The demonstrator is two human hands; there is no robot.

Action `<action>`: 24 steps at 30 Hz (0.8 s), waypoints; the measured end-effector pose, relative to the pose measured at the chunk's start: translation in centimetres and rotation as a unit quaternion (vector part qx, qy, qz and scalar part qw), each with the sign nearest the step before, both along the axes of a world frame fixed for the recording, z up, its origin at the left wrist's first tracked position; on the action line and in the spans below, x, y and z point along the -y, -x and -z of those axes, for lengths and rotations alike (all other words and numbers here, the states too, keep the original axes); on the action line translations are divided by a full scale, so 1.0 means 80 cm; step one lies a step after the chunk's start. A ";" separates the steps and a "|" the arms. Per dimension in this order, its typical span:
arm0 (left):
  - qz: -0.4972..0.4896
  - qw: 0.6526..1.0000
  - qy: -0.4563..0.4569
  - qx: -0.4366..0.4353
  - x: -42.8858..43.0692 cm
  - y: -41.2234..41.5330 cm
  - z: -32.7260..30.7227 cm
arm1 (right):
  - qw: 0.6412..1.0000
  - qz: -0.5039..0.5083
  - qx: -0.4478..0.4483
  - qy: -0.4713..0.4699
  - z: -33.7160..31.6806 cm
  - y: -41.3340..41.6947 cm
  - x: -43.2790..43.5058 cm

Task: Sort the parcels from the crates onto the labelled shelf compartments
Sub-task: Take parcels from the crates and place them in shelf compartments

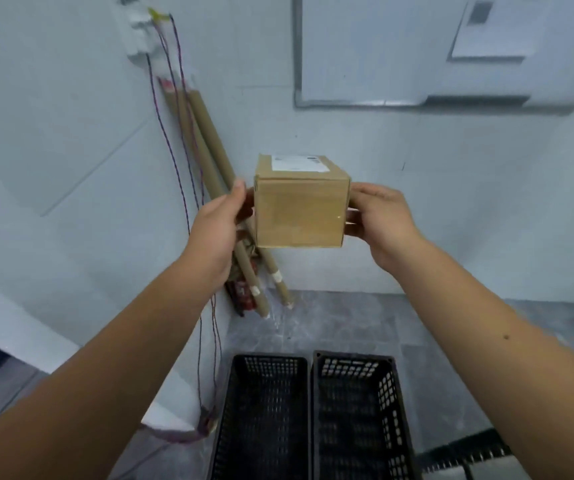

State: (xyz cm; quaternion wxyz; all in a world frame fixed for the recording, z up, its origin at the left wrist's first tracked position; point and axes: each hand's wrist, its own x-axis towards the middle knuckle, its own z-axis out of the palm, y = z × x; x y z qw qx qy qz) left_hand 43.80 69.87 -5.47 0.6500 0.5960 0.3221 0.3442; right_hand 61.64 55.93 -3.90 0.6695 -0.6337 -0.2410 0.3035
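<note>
While both arms reach forward, the left hand (218, 221) presses its fingers against the left side of a small cardboard parcel (300, 212), and the right hand (377, 216) grips the opposite side, thumb on top near the upper right edge. Between them the two hands clamp the box in the air, well above the floor, roughly level with its brown front face toward the camera. A white label (298, 163) lies on its top face; the print is too blurred to read.

From the parcel, at about 9 o'clock and just behind the left hand, several cardboard tubes (209, 157) lean against the white wall, slanting from 11 o'clock down to 6 o'clock. Thin coloured wires (174, 140) hang beside them from a white fitting (139, 32) high at 11 o'clock. At 1 o'clock a framed white panel (365, 57) sits on the wall.

Directly below, at 6 o'clock, two black perforated crates (347, 410) stand side by side on the grey floor (330, 320), touching or nearly so; no contents can be made out in them.
</note>
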 end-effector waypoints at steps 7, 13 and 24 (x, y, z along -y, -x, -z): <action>0.017 0.995 -0.032 0.095 0.023 0.011 -0.116 | 0.994 0.038 0.078 -0.067 -0.108 0.019 0.034; 0.074 0.987 -0.059 0.126 0.034 0.027 -0.174 | 0.986 0.070 0.101 -0.111 -0.159 0.038 0.065; 0.162 0.974 -0.067 0.146 0.049 0.020 -0.172 | 0.978 0.097 0.152 -0.106 -0.176 0.073 0.095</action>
